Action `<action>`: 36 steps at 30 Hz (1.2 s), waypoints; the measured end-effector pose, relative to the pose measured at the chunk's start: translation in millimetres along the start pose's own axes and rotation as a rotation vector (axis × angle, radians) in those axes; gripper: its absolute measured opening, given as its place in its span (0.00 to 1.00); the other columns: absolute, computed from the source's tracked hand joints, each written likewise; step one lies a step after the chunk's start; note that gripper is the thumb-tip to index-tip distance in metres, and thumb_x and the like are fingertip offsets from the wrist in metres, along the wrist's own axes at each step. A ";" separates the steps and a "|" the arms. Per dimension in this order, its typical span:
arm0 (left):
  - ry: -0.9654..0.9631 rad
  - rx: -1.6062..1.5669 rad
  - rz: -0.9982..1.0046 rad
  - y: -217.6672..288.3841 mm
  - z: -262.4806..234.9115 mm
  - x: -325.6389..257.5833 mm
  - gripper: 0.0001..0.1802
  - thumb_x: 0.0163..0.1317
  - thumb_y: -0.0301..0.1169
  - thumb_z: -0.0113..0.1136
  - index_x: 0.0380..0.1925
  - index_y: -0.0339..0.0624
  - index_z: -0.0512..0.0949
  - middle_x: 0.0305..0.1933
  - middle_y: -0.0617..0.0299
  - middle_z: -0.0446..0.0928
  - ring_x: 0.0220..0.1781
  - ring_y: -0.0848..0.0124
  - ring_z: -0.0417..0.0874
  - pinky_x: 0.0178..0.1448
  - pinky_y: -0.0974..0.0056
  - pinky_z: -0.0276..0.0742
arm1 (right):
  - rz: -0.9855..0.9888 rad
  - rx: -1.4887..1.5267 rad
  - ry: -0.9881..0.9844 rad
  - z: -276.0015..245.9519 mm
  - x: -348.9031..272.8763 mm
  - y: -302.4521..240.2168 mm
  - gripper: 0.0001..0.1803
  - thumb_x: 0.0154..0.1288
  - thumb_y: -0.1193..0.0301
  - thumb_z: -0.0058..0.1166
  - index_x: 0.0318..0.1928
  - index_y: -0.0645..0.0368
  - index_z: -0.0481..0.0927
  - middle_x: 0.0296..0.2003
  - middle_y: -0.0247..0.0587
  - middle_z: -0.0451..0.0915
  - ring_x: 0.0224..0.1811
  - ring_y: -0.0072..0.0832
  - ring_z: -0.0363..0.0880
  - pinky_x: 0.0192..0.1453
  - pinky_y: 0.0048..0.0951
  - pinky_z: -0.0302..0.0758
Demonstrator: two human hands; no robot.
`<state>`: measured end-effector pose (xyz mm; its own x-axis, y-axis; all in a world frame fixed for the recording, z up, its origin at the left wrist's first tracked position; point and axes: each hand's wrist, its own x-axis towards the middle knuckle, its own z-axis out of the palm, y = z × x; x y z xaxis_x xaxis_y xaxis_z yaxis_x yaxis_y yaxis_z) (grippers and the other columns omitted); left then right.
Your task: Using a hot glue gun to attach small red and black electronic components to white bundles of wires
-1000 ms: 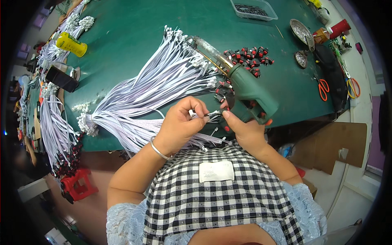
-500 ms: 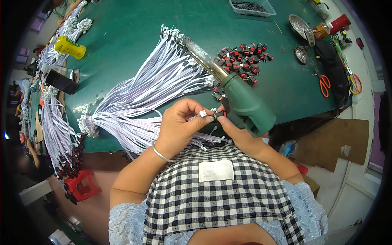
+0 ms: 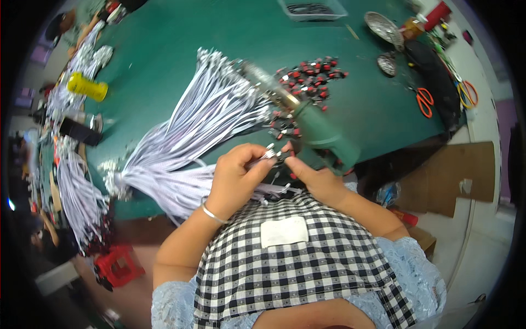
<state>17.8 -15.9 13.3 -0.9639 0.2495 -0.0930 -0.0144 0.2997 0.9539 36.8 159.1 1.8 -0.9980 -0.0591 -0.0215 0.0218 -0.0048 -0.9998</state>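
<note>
My left hand (image 3: 233, 172) pinches the end of a pale cable with a small white plug (image 3: 270, 150) between thumb and fingertips. Against it, my right hand (image 3: 324, 185) pinches a small black-and-red switch (image 3: 285, 155); the two hands nearly touch, and whether plug and switch are joined is too blurred to tell. A large bundle of flat white cables (image 3: 181, 129) fans across the green table (image 3: 159, 44), passing beneath my left hand. Just beyond my right hand lies a green heat gun (image 3: 329, 137), its metal nozzle towards the far left.
A heap of black-and-red switches (image 3: 312, 79) lies beyond the heat gun. Farther off are a clear tub (image 3: 315, 16), a metal dish (image 3: 383, 28) and orange-handled scissors (image 3: 423, 102). On the left are a yellow bottle (image 3: 86, 86), a phone (image 3: 80, 131) and a red stool (image 3: 119, 266).
The whole view has shifted a little, with table things now farther left. Both hands keep their pinch, and the plug and switch have turned slightly between the fingers.
</note>
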 end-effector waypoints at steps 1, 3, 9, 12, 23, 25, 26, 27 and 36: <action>0.018 0.010 -0.026 5.8 1.4 1.0 0.06 0.50 0.26 0.59 0.26 0.34 0.75 0.24 0.59 0.74 0.26 0.75 0.72 0.31 0.71 0.68 | 0.035 0.059 -0.018 -1.0 -0.5 -3.3 0.13 0.56 0.77 0.54 0.43 0.61 0.73 0.37 0.33 0.76 0.36 0.18 0.73 0.40 0.20 0.72; 0.050 -0.074 -0.033 -4.5 0.3 -1.6 0.06 0.54 0.26 0.57 0.30 0.34 0.75 0.28 0.63 0.74 0.29 0.78 0.72 0.35 0.73 0.68 | -0.056 0.156 -0.016 -8.6 2.1 4.9 0.13 0.56 0.78 0.53 0.44 0.64 0.71 0.38 0.38 0.76 0.34 0.21 0.74 0.36 0.24 0.74; 0.081 -0.220 -0.030 -6.0 -1.6 -4.4 0.05 0.55 0.23 0.55 0.32 0.35 0.74 0.32 0.63 0.74 0.31 0.78 0.72 0.35 0.75 0.68 | -0.210 0.649 0.628 -106.6 26.1 -3.2 0.16 0.63 0.61 0.47 0.39 0.64 0.69 0.29 0.41 0.74 0.25 0.29 0.74 0.28 0.31 0.74; 0.026 0.095 0.163 -4.5 2.6 0.4 0.06 0.51 0.21 0.56 0.31 0.37 0.76 0.38 0.54 0.76 0.38 0.65 0.76 0.42 0.67 0.71 | -0.141 0.653 0.825 -154.8 31.1 -8.8 0.19 0.62 0.57 0.49 0.38 0.62 0.68 0.27 0.39 0.72 0.25 0.28 0.74 0.28 0.32 0.75; 0.055 0.416 0.265 -6.7 -2.7 1.1 0.14 0.49 0.21 0.56 0.39 0.36 0.75 0.47 0.53 0.71 0.46 0.61 0.74 0.41 0.68 0.72 | 0.106 0.661 0.584 -212.9 40.1 1.2 0.18 0.63 0.61 0.46 0.49 0.58 0.66 0.46 0.41 0.71 0.46 0.32 0.70 0.48 0.35 0.69; 0.084 0.438 0.294 -13.5 -11.3 -0.5 0.14 0.49 0.21 0.56 0.39 0.37 0.75 0.47 0.53 0.71 0.45 0.62 0.74 0.38 0.70 0.72 | 0.100 0.575 0.503 -217.2 26.2 -7.4 0.19 0.63 0.63 0.46 0.50 0.60 0.66 0.48 0.40 0.70 0.47 0.30 0.70 0.49 0.33 0.68; 0.121 0.465 0.306 -14.8 -13.0 0.6 0.14 0.49 0.20 0.56 0.39 0.38 0.75 0.47 0.53 0.71 0.45 0.62 0.74 0.35 0.71 0.71 | 0.146 0.454 0.488 -216.1 19.3 -20.6 0.20 0.62 0.64 0.47 0.51 0.62 0.66 0.48 0.41 0.70 0.48 0.29 0.69 0.50 0.33 0.68; 0.131 0.463 0.273 -10.1 -12.9 0.2 0.13 0.50 0.20 0.55 0.39 0.38 0.75 0.47 0.54 0.70 0.43 0.65 0.74 0.32 0.72 0.70 | 0.193 0.330 0.480 -218.5 11.3 -29.7 0.21 0.62 0.65 0.48 0.51 0.64 0.65 0.48 0.42 0.70 0.49 0.28 0.69 0.50 0.32 0.68; 0.177 0.451 0.243 -1.0 -11.5 6.2 0.10 0.51 0.19 0.53 0.36 0.37 0.75 0.46 0.54 0.70 0.41 0.67 0.74 0.33 0.73 0.70 | -0.002 -0.996 1.110 -475.6 49.5 -37.8 0.13 0.55 0.70 0.49 0.43 0.55 0.76 0.35 0.40 0.79 0.37 0.31 0.78 0.41 0.29 0.72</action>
<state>8.8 -25.2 15.1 -0.9560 0.2130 0.2015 0.2920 0.6278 0.7215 -41.4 631.1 35.7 -0.5430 0.7127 0.4441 0.4287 0.6900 -0.5833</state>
